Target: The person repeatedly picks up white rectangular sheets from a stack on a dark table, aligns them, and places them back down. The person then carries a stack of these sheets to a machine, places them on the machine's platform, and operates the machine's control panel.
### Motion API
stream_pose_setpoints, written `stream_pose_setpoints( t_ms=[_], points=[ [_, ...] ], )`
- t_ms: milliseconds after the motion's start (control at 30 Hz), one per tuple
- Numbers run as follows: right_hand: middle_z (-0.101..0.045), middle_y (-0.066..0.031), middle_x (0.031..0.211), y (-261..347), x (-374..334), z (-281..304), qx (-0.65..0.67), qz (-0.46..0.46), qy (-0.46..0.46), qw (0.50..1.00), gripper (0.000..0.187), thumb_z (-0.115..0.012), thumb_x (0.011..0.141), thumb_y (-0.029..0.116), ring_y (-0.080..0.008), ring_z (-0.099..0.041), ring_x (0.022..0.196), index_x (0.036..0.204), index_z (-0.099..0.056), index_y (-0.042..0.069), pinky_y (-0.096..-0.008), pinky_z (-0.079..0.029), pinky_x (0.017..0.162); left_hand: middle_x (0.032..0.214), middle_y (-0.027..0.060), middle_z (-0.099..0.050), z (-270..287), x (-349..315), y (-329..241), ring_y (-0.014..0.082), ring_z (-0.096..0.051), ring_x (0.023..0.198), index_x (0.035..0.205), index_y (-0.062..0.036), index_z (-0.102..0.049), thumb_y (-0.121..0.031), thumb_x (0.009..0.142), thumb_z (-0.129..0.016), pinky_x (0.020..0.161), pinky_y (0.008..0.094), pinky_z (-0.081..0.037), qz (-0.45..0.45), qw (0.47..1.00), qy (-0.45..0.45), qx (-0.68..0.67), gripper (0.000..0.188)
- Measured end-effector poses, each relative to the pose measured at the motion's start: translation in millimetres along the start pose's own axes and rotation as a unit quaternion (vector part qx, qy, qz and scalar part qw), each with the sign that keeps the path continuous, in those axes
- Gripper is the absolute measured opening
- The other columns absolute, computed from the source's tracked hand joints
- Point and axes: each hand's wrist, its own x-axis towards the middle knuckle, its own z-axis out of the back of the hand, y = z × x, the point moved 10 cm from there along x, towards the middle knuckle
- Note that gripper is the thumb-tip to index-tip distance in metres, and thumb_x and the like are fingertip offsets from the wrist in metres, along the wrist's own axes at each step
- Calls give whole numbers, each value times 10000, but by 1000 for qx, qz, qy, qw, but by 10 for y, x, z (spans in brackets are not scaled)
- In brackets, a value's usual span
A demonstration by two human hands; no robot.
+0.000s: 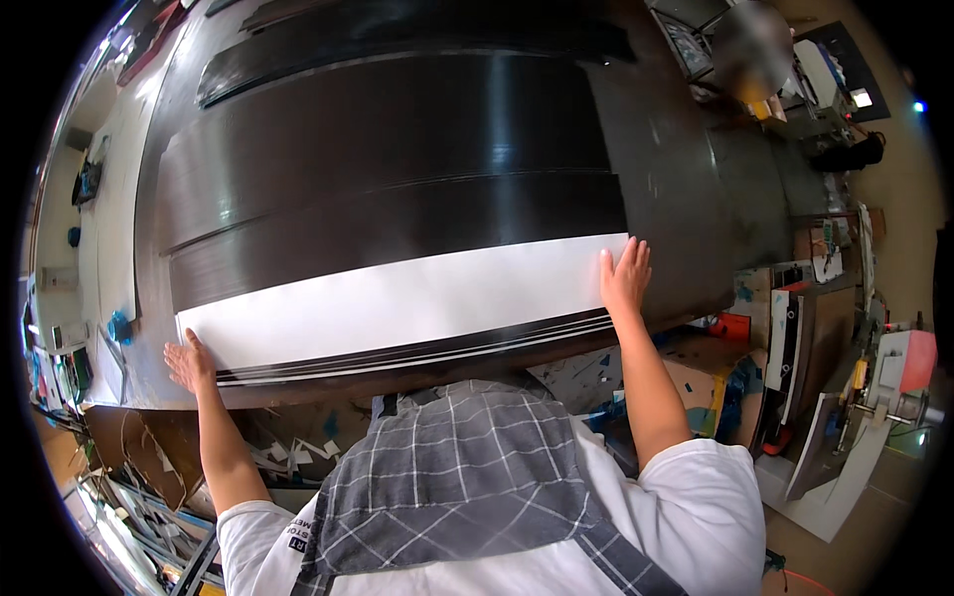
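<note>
Between my left grip [191, 362] and my right grip [626, 275], both spread and touching its 2 ends, the long white strip [417, 296] lies flat on the dark counter [671, 189].

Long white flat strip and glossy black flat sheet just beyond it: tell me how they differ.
The white strip is bright; the black sheet is dark, with a faint sheen. The white strip lies nearer, between the left hand and the right hand; the black sheet lies farther off. Both are long and lie crosswise.
</note>
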Motion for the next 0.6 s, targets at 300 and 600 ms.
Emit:
stream_pose_setpoints(
  t_ms=[300,600],
  points=[
    [-515,-238,1292,620,1756,-530,664,-179,175,704,632,-456,946,475,-333,-515,1198,1264,-479,-72,-442,-416,1002,1520,119,-279,892,-1707,-1865,278,-179,1433,1428,-118,-364,-477,971,-393,1129,548,-103,-248,946,-59,-200,581],
    [-500,35,646,843,2254,-675,501,-112,269,815,256,-668,811,272,-107,-441,571,661,-521,127,-310,-368,531,1459,167,-372,1146,-2837,-2298,311,-247,1405,1354,-72,-452,-295,959,-505,1130,509,-120,-230,903,7,-362,457]
  ],
)
